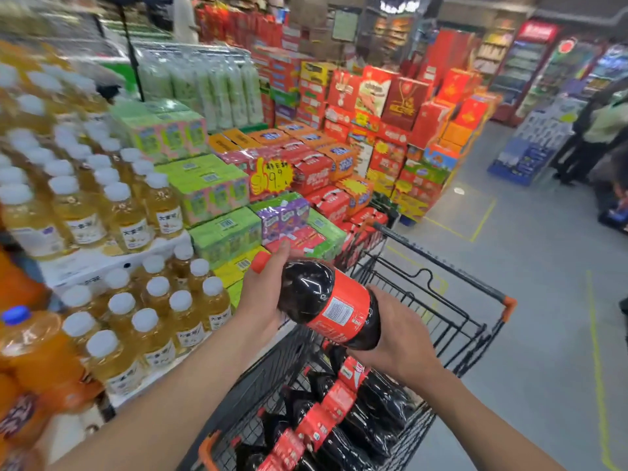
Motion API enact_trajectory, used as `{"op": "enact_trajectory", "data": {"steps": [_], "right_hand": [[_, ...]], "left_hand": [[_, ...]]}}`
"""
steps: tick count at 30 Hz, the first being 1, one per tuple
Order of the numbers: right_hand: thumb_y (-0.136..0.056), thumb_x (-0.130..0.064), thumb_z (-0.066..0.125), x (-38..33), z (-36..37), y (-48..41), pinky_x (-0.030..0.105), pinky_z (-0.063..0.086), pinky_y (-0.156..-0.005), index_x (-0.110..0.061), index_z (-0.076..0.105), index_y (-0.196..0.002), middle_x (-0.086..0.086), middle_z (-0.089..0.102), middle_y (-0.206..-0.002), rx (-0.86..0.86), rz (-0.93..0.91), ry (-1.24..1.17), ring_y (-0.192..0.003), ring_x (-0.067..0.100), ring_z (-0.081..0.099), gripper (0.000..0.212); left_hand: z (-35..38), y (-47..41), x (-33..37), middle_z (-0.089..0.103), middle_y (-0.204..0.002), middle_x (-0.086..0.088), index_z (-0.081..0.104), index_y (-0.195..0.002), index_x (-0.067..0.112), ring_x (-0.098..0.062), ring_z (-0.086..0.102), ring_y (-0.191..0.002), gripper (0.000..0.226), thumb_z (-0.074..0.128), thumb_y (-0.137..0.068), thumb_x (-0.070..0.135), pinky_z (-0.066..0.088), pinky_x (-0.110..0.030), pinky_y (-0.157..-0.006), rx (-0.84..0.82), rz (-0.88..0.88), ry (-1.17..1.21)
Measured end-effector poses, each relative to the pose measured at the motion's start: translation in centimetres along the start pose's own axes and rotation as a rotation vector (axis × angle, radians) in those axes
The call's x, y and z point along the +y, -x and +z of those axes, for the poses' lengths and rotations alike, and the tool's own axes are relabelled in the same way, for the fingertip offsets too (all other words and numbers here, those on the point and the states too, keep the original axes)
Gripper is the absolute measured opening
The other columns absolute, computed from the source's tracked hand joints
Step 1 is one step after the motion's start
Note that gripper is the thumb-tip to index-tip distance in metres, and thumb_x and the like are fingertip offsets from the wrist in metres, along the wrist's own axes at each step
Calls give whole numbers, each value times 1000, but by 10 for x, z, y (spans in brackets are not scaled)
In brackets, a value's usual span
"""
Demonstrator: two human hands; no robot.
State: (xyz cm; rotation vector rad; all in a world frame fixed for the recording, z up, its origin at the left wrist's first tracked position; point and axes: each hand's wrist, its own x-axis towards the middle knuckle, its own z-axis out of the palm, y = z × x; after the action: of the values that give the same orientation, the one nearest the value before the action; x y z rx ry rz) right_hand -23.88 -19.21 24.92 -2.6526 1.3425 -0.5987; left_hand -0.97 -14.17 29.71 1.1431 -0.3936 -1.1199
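Note:
A large cola bottle [326, 300] with a red label and red cap lies tilted in the air above a black wire shopping cart [452, 294]. My left hand [263, 290] grips its neck end just below the cap. Around the bottle's base my right hand [397, 338] curls from underneath. Several more cola bottles [343, 423] with red labels lie stacked in the cart's basket below.
On the left, shelves hold yellow tea bottles [119, 219] with white caps and orange soda bottles [34, 362]. Stacked drink cartons [221, 195] and red gift boxes [390, 107] rise ahead. Grey floor with yellow lines spreads to the right, where people [598, 130] stand.

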Motion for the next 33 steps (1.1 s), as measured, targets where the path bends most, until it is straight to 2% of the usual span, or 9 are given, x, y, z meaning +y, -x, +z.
{"op": "enact_trajectory", "data": {"steps": [5,8,10,11,15,19,23,27,33], "right_hand": [[-62,-72,77,-10,0,8,38,52,-97,-30,39,-149,-14,57,-133,-34,-140,-47,-121,11,59,103],[-62,-69,79,-23,3,21,36,52,-97,-25,39,-150,-8,59,-135,-48,-240,-84,-120,15,60,105],[-63,-65,80,-35,6,29,38,53,-96,-22,40,-150,-5,61,-135,-67,-299,-136,-119,20,62,105],[-62,-63,81,-43,8,33,39,54,-95,-21,41,-149,-3,62,-134,-77,-327,-171,-117,22,63,104],[-58,-58,80,-83,17,45,41,54,-92,-24,40,-147,-2,63,-129,-145,-423,-254,-114,25,64,104],[-56,-57,79,-135,27,60,34,52,-89,-26,44,-144,-7,63,-124,-220,-521,-301,-113,20,64,99],[-56,-59,80,-195,35,80,40,54,-86,-33,45,-141,-15,64,-122,-260,-654,-395,-112,17,65,95],[-53,-59,82,-257,40,115,37,54,-85,-42,41,-139,-22,63,-119,-363,-727,-534,-110,11,63,96],[-48,-59,90,-358,64,189,31,51,-96,-48,33,-142,-27,55,-126,-567,-794,-705,-116,2,58,110]], "left_hand": [[-16,45,5,80,-102,-13,74,-109,6,-25,79,-83,41,65,-99,45,60,-32,-57,108,68,4],[-35,77,-1,79,-106,-13,76,-108,10,-29,78,-93,43,63,-99,50,65,-45,-75,192,104,-10],[-49,100,-4,79,-108,-13,77,-105,11,-33,76,-102,42,64,-98,50,60,-56,-94,263,132,-5],[-56,112,-4,79,-109,-13,77,-104,11,-33,76,-103,42,65,-97,50,58,-57,-96,299,148,4],[-87,163,0,79,-109,-11,76,-108,9,-30,77,-100,44,64,-98,50,60,-48,-91,418,216,18],[-125,217,8,80,-106,-11,77,-105,9,-30,77,-99,41,66,-97,48,60,-49,-92,548,293,67],[-168,275,9,80,-102,-11,74,-107,9,-30,77,-98,33,73,-94,39,60,-43,-85,671,393,96],[-211,330,2,78,-113,-13,72,-117,8,-34,74,-109,37,72,-92,36,57,-51,-97,806,541,64],[-275,411,17,80,-99,7,73,-106,20,-14,76,-94,19,58,-105,32,58,-32,-85,1085,654,-35]]}}
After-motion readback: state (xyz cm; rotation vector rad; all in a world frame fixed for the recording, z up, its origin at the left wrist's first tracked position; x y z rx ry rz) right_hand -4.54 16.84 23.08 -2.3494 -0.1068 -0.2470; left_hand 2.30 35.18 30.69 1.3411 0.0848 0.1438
